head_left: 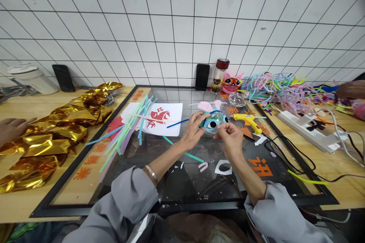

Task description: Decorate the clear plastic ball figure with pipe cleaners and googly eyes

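Observation:
A clear plastic ball (216, 117) wrapped with blue and teal pipe cleaners bears large black-and-white eyes and pink fuzzy pieces on top. My left hand (194, 131) grips it from the left side, fingers curled around its edge. Against its front, below the eyes, my right hand (230, 137) has thumb and forefinger pinched together; whatever is between the fingertips is too small to make out. A dark blue pipe cleaner (177, 123) sticks out left of my left hand. Just right of the ball lies a yellow glue gun (248, 120).
Loose pipe cleaners (125, 129) lie across a printed white sheet (171, 117) at left. Gold foil (54, 136) covers the left side, near another person's hand (13, 131). A power strip (308, 131), cables and a pipe-cleaner heap (285, 89) stand right. A glass bottle (219, 78) stands behind.

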{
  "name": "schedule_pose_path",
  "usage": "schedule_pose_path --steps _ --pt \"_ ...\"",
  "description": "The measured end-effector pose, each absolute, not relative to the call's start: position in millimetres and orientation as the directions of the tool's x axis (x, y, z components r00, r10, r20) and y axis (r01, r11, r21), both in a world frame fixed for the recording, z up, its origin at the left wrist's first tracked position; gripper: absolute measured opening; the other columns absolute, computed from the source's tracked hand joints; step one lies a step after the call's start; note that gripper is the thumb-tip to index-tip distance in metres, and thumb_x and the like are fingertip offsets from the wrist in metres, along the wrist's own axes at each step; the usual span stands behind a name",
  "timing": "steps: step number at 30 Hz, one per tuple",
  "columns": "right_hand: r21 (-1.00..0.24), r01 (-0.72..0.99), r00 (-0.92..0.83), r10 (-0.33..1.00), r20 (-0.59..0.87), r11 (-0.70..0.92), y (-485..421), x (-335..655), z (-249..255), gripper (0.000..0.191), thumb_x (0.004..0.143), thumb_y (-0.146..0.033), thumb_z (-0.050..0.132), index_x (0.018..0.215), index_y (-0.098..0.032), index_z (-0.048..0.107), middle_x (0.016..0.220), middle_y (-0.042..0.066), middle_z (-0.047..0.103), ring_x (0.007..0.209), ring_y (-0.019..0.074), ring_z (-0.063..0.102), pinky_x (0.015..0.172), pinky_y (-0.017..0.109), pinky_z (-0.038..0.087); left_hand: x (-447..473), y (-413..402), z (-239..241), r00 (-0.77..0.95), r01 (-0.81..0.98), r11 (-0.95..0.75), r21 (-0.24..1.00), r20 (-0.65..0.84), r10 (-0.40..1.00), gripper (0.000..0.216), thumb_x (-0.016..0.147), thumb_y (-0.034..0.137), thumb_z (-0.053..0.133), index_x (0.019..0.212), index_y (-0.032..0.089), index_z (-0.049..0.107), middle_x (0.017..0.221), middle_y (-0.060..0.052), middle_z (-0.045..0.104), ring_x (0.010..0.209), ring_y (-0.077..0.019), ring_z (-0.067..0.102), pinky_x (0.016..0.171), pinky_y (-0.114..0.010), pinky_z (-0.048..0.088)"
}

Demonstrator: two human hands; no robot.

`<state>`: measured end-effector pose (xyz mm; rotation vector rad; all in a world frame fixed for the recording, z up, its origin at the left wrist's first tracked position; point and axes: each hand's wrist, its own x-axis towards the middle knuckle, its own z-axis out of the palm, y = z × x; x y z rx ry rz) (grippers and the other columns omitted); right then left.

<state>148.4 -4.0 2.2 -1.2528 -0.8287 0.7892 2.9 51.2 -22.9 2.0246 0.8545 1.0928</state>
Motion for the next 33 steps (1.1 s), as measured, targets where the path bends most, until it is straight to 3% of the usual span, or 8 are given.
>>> schedule_pose_path --steps 9,22,28,33 --pt "-0.987 -0.054 0.484 0.869 0.106 0.15 -4 148 1 0.022 0.064 -0.036 0.073 0.061 -0.019 0.058 0.046 -0.005 0.056 0.04 0.0125 0.057 0.043 0.023 0.044 1 51 -24 0.441 0.231 -0.555 0.799 0.422 0.792 0.054 0.085 0.023 0.046 0.139 0.024 0.05 0.147 -0.01 0.038 0.144 -0.0266 0.033 0.121 -0.047 0.027" --pt "-0.994 -0.032 0.495 0.865 0.079 0.109 -1 146 -7 0.021 0.065 -0.035 0.07 0.064 -0.019 0.057 0.047 -0.005 0.056 0.041 0.0126 0.058 0.045 0.023 0.043 -2 51 -26 0.426 0.302 -0.548 0.78 0.404 0.81 0.054 0.083 0.024 0.047 0.137 0.026 0.051 0.147 -0.009 0.039 0.138 -0.0286 0.04 0.113 -0.046 0.038" --pt "-0.974 -0.102 0.481 0.867 0.128 0.201 -1 146 -7 0.023 0.063 -0.032 0.072 0.069 -0.022 0.053 0.046 -0.01 0.048 0.038 0.0104 0.053 0.042 0.022 0.042 -3 53 -28 0.43 0.286 -0.553 0.783 0.411 0.804 0.055 0.083 0.022 0.047 0.137 0.024 0.05 0.148 -0.009 0.037 0.141 -0.0278 0.038 0.116 -0.047 0.036" --pt "-0.969 -0.075 0.467 0.867 0.174 0.235 -2 146 -7 0.017 0.065 -0.031 0.071 0.069 -0.021 0.058 0.048 -0.009 0.047 0.041 0.0089 0.05 0.044 0.022 0.044 -2 54 -29 0.436 0.277 -0.571 0.773 0.429 0.791 0.054 0.083 0.023 0.047 0.137 0.025 0.05 0.146 -0.009 0.039 0.143 -0.0279 0.034 0.119 -0.048 0.031"
